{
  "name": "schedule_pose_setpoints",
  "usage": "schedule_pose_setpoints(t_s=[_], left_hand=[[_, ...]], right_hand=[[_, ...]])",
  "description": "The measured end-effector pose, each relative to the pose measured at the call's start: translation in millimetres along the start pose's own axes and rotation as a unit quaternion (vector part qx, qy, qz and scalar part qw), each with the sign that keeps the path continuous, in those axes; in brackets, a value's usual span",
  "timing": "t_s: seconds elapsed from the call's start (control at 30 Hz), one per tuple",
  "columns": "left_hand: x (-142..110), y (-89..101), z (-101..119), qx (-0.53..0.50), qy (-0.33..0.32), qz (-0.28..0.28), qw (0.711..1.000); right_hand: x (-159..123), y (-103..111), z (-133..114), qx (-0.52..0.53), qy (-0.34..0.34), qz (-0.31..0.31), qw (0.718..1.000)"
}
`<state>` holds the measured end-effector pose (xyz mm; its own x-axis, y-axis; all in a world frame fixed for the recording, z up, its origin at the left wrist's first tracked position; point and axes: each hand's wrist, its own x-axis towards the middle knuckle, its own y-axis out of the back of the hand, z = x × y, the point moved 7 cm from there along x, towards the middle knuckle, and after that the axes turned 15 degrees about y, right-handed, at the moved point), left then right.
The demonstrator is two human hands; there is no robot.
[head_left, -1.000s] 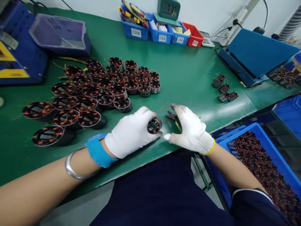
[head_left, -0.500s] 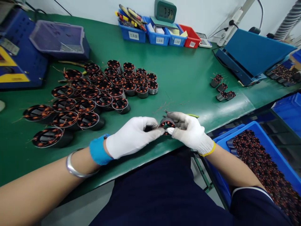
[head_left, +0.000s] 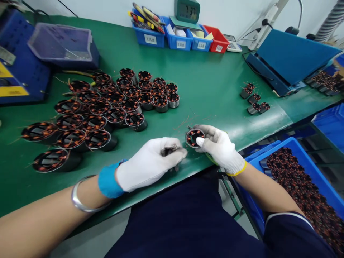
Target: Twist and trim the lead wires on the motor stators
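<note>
My right hand, in a white glove with stained fingertips, grips a motor stator, a short dark cylinder with copper windings round its open middle. Its thumb lies over the stator's right rim. Just left of it, apart from the stator, my left hand is closed in a white glove, fingers curled against the thumb. Whether anything is between those fingers I cannot make out. Under my right hand a green handle of the pliers shows; the rest is mostly hidden. Loose copper wire bits lie just beyond the hands.
Many stators stand grouped at left, with a few more at right. A blue crate of stators sits beside the bench at lower right. Along the back are a purple bin, blue tool boxes and a red box.
The stator has passed from my left hand to my right hand, which was open beside the pliers. My left hand has drawn away slightly to the left.
</note>
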<state>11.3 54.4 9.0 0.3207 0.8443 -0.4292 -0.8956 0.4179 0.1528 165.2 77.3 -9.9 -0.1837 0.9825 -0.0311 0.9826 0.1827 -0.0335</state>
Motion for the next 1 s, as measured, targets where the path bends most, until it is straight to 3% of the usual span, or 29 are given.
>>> schedule_pose_setpoints(t_s=[0.13,0.27,0.33,0.4,0.53,0.6,0.67,0.77,0.87,1.0], left_hand=[[-2.9,19.1,4.1,-0.043,-0.013,0.106,0.993],[8.3,-1.3,-4.5,-0.035,0.033,0.030,0.998],[8.3,-5.0,-7.0,-0.089,0.022,0.037,0.995],[4.0,3.0,-6.6,-0.154,-0.021,0.088,0.984],[-8.9,39.9,-4.9,-0.281,-0.139,0.211,0.926],[-4.0,41.8,-1.3,-0.220,-0.130,0.182,0.949],[3.4,29.0,1.2,-0.088,-0.087,0.121,0.985],[4.3,15.6,1.2,-0.014,-0.044,0.116,0.992],[-2.0,23.4,4.4,-0.108,-0.067,0.186,0.974],[-11.1,56.4,4.7,-0.267,-0.165,0.268,0.911]], right_hand=[[1.5,8.5,0.5,-0.005,0.010,0.032,0.999],[-3.3,-5.7,1.4,0.026,-0.004,0.007,1.000],[-6.5,-13.0,1.7,0.035,-0.022,-0.001,0.999],[-9.3,-18.2,0.8,0.049,-0.031,-0.005,0.998],[-13.2,-22.3,-2.1,0.064,-0.013,-0.007,0.998],[-14.9,-23.1,-0.1,0.060,-0.012,-0.005,0.998],[-16.3,-25.6,2.4,0.063,-0.012,-0.005,0.998],[-18.9,-31.1,3.1,0.080,-0.011,-0.009,0.997],[-23.2,-34.8,1.4,0.093,-0.017,-0.017,0.995],[-26.4,-31.6,-2.0,0.105,-0.001,-0.001,0.994]])
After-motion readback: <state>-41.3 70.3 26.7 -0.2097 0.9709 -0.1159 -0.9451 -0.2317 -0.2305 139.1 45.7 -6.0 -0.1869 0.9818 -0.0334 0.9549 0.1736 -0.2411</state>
